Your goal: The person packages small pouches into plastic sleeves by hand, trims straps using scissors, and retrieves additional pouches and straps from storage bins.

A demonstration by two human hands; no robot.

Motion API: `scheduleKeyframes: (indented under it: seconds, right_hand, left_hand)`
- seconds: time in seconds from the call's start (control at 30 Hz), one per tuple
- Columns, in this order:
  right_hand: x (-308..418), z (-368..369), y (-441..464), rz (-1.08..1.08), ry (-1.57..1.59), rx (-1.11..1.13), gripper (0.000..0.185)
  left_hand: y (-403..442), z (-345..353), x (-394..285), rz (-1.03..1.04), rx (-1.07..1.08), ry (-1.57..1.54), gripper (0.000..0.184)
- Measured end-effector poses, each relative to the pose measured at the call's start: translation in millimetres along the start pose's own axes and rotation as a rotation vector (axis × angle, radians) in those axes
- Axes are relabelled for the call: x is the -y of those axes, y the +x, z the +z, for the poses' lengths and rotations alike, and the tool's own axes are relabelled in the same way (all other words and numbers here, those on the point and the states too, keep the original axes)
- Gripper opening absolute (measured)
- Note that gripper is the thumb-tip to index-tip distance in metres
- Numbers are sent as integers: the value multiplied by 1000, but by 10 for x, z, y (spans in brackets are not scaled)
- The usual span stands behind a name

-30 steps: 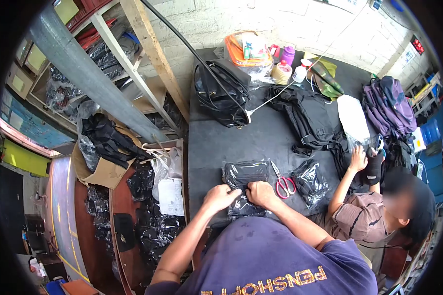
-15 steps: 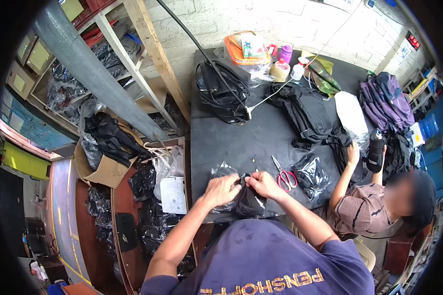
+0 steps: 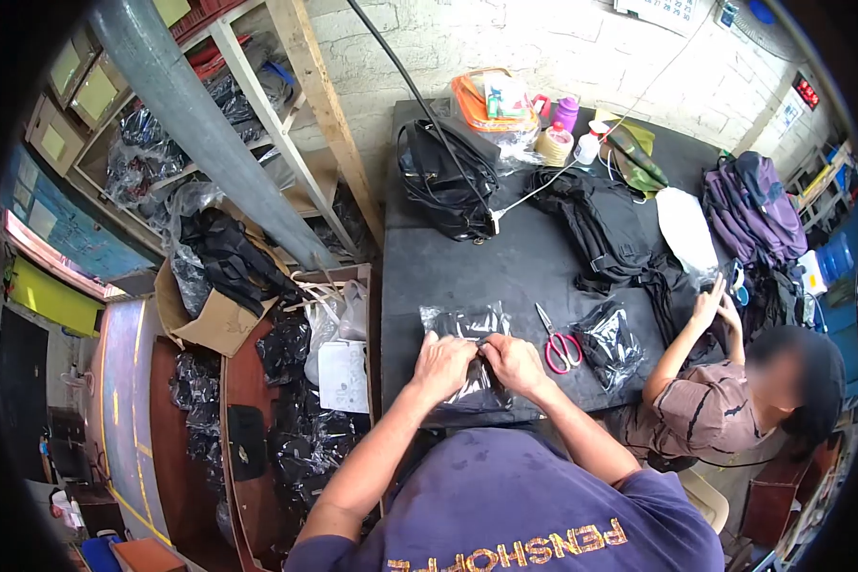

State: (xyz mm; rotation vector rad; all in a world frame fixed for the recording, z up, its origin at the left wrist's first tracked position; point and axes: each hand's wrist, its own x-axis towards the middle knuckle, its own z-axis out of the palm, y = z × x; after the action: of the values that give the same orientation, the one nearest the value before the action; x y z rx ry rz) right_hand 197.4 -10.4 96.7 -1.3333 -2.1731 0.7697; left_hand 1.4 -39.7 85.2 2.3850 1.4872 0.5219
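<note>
A clear plastic bag (image 3: 474, 393) with something black inside lies at the table's front edge. My left hand (image 3: 444, 363) has its fingers closed on the bag's left part. Close beside it, my right hand (image 3: 515, 364) pinches the same bag, the two thumbs nearly meeting. The fingertips partly cover the bag's middle. Just right of my right hand lie scissors with pink-red handles (image 3: 562, 354), blades pointing away from me. Beyond them sits another black item in clear plastic (image 3: 610, 343).
A co-worker (image 3: 710, 396) sits at the right, hands near a white piece (image 3: 686, 232). Black bags (image 3: 601, 224), a black handbag (image 3: 445, 181), a purple backpack (image 3: 755, 210) and bottles lie on the table (image 3: 429, 267). A carton (image 3: 205, 319) and shelves stand left.
The plastic bag now lies flatter and more spread out under my hands, which still grip it. The co-worker's hands have come together, and the dark object held there is no longer visible.
</note>
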Motion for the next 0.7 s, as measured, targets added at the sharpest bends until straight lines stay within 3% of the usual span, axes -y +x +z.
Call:
scheduleKeyframes:
  seconds: [0.03, 0.1, 0.23, 0.4, 0.47, 0.53, 0.6, 0.63, 0.67, 0.7]
  right_hand:
    - [-30, 15, -16, 139, -6, 96, 33]
    - [-120, 116, -20, 171, 0, 76, 33]
    - [-251, 265, 22, 249, 17, 108, 36]
    - [-288, 226, 193, 319, -23, 244, 41]
    - [-302, 146, 285, 324, -50, 276, 43]
    - [-217, -97, 439, 222, -132, 318, 49]
    - [-211, -186, 691, 167, -174, 346, 53]
    - [-255, -156, 869, 15, -137, 373, 62]
    - [-275, -109, 993, -140, -101, 393, 73]
    - [-306, 1, 1034, -142, -100, 391, 73]
  left_hand:
    - [-71, 117, -73, -59, -45, 9, 13]
    - [-159, 308, -183, -177, -134, 24, 12]
    - [-187, 383, -229, -113, -264, -15, 10]
    - [-223, 401, -225, -52, -231, 136, 10]
    - [-235, 393, -284, -179, -196, -72, 11]
    - [-219, 370, -269, -245, -181, -175, 12]
    - [-200, 338, -203, -386, 18, -492, 13]
    - [-201, 332, -178, -453, 121, -648, 14]
    - [-179, 322, -152, -453, 118, -645, 14]
    - [-164, 325, -131, -453, 164, -651, 14]
